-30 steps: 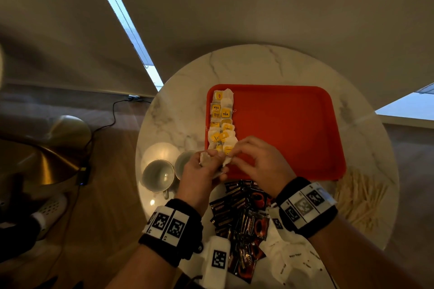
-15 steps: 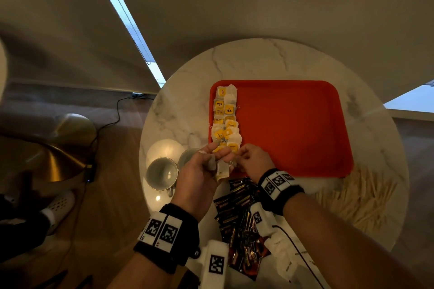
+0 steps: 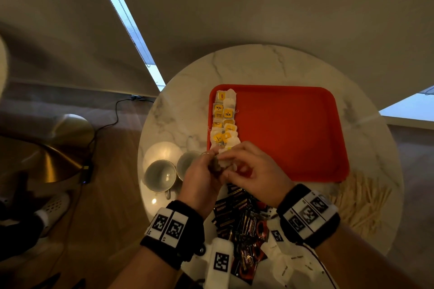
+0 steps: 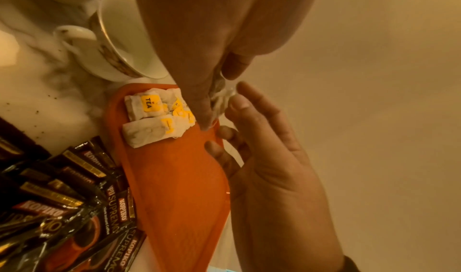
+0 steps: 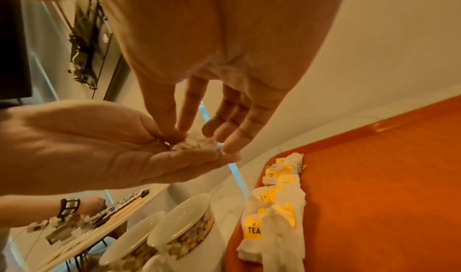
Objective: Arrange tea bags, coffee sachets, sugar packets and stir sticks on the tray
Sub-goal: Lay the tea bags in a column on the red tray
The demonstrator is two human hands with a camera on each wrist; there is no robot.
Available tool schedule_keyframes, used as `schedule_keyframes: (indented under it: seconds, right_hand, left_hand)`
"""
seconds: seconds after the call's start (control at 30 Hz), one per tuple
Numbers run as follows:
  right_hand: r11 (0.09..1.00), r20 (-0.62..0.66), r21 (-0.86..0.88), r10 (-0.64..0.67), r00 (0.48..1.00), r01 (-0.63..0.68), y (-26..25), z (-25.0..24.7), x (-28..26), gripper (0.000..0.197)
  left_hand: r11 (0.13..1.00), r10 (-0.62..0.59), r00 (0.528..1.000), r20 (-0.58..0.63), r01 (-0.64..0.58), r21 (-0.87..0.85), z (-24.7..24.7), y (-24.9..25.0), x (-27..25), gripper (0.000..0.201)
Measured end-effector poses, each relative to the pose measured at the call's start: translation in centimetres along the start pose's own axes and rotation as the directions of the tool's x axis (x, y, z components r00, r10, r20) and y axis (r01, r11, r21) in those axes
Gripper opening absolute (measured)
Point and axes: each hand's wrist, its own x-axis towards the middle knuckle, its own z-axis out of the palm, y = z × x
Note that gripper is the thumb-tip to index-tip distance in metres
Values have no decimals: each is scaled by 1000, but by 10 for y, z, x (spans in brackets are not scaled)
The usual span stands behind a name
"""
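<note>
A red tray (image 3: 293, 134) lies on the round marble table (image 3: 258, 65). Several yellow-tagged tea bags (image 3: 224, 122) form a column along its left side. Both hands meet over the tray's near-left corner. My left hand (image 3: 215, 163) holds a crumpled white tea bag (image 3: 223, 164) in its fingers. My right hand (image 3: 227, 168) pinches the same tea bag (image 5: 194, 145) with thumb and forefinger, its other fingers loose. Dark coffee sachets (image 3: 242, 220), white sugar packets (image 3: 293, 265) and wooden stir sticks (image 3: 361, 204) lie on the table by the tray's near edge.
Two cups (image 3: 160, 175) stand left of the tray, close beside my left hand, with a white saucer (image 3: 163, 151) behind them. The table's edge curves just left of the cups. A cable (image 3: 110, 122) runs across the floor below.
Both hands have stayed at the tray's near-left corner. The tea bag that hung below my left fingers half a second ago is now bunched between both hands.
</note>
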Motion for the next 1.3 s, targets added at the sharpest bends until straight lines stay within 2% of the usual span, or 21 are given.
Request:
schedule_keyframes:
  seconds: [0.1,0.2,0.3,0.47,0.53,0.6,0.77,0.9,0.97,1.07,1.17,1.3]
  right_hand:
    - [1000,-47,-26,12,999,-13,3,0,3,11]
    - [997,-84,65,58,995,-52,1,-1,1,12]
    - [996,-103,28,83,991,-81,-3,1,-3,22]
    - [996,-192,-43,72,979,-82,-1,-1,-1,5]
    - [995,-181,-20,91,979,-96,-3,-5,-1,3]
    - [994,-157,20,108,982,-106,-6,-9,-3,4]
    - [988,-202,87,140,969,-125,-1,-12,-5,6]
    - [976,-125,102,204,971,-192,2,-8,-7,14]
    - [972,-156,116,221,963,-204,11,-7,-7,9]
    - [962,-217,120,265,940,-243,32,-5,-6,18]
    - [947,-178,17,320,931,-322,50,1,-3,20]
    - [917,-43,-48,395,918,-397,56,17,11,21]
  left_hand:
    - [998,8,1000,24,-9,60,1,-1,-1,38]
    - [995,8,999,34,-11,95,-2,-3,-2,34]
    - [990,41,998,37,-46,134,-2,-5,-6,29]
    - [991,34,999,16,-36,126,0,-8,-7,27]
    - [991,42,999,4,-42,130,2,-8,-8,35]
    - [982,57,998,14,-58,177,2,-9,-9,40]
    - [980,54,998,24,-57,190,-1,-11,-10,24]
    - [973,56,998,27,-60,221,-1,-16,-13,23]
    - [961,40,999,-10,-36,273,-2,-20,-13,23]
    - [946,-34,997,-67,54,321,-5,-26,-11,25]
    - [923,-104,992,-76,125,363,-10,-28,-11,24]
    - [883,-111,994,-18,107,457,-16,-29,-16,26]
